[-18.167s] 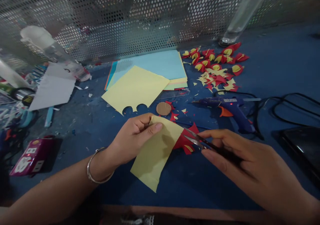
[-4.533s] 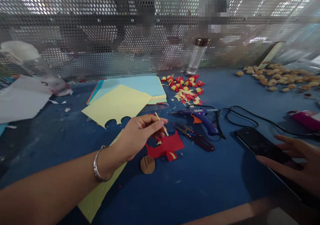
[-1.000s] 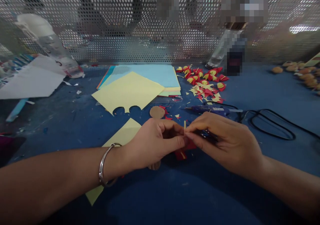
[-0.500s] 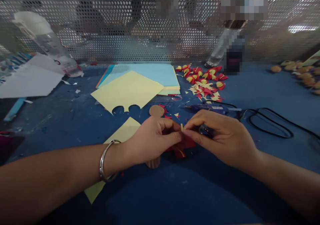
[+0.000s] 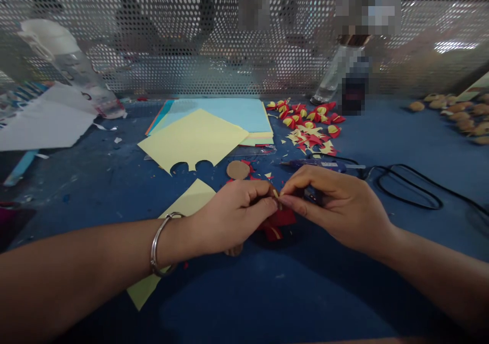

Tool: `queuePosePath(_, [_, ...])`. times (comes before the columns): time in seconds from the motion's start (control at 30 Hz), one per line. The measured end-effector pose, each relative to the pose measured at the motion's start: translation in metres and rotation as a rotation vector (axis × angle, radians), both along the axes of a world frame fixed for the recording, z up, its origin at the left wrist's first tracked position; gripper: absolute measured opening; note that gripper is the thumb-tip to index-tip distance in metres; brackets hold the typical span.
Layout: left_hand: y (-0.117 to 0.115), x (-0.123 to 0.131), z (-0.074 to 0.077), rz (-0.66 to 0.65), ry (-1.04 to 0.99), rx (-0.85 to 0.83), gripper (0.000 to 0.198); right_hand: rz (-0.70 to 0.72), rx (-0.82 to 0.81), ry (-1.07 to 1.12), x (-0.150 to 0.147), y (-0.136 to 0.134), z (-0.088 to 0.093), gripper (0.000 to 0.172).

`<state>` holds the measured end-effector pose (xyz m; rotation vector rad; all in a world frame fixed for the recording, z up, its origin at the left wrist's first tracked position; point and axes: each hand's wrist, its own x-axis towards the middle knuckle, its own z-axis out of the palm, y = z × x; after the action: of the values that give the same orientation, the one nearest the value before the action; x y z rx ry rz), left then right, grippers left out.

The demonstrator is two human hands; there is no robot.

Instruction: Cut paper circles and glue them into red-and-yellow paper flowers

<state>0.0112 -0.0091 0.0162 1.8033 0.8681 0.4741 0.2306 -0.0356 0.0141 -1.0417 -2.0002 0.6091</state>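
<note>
My left hand (image 5: 237,214), with a silver bracelet at the wrist, is closed, thumb against fingers. Facing it, my right hand (image 5: 340,206) pinches a small pale yellow paper strip (image 5: 275,194) at the left fingertips. What else the left fingers hold is mostly hidden. Red paper (image 5: 280,221) shows just below the fingertips. Beneath my left hand and wrist lies a yellow paper sheet (image 5: 196,196), partly covered. A brown piece (image 5: 234,249) peeks out under the left palm. Something dark and shiny (image 5: 314,196) shows between my right fingers; its kind is unclear.
A round brown disc (image 5: 237,169) lies beyond my left hand. Behind are a cut yellow sheet (image 5: 194,137), red-and-yellow paper pieces (image 5: 311,114) and a purple corded tool (image 5: 332,165). Bottles (image 5: 82,74) stand near the perforated metal screen (image 5: 191,43); brown shells (image 5: 464,112) lie right.
The yellow strip has tilted and sits closer to my left thumb. Both hands stay almost in place, and the view has shifted slightly.
</note>
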Motion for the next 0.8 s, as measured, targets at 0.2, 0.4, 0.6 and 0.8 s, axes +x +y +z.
queuePosePath(0.2, [0.000,0.002,0.000,-0.014,0.017,-0.118,0.024,0.007,0.003,0.000,0.000,0.001,-0.001,0.007])
queuePosePath(0.4, [0.001,0.002,0.002,-0.008,0.002,-0.143,0.023,0.009,-0.060,0.013,-0.001,0.003,0.000,0.010])
queuePosePath(0.6, [0.000,0.001,0.005,-0.037,0.035,-0.111,0.023,0.017,-0.119,0.022,-0.002,0.003,-0.001,0.013])
queuePosePath(0.8, [-0.005,0.002,0.015,-0.049,0.103,-0.065,0.023,0.017,-0.089,0.017,-0.002,0.002,0.000,0.014])
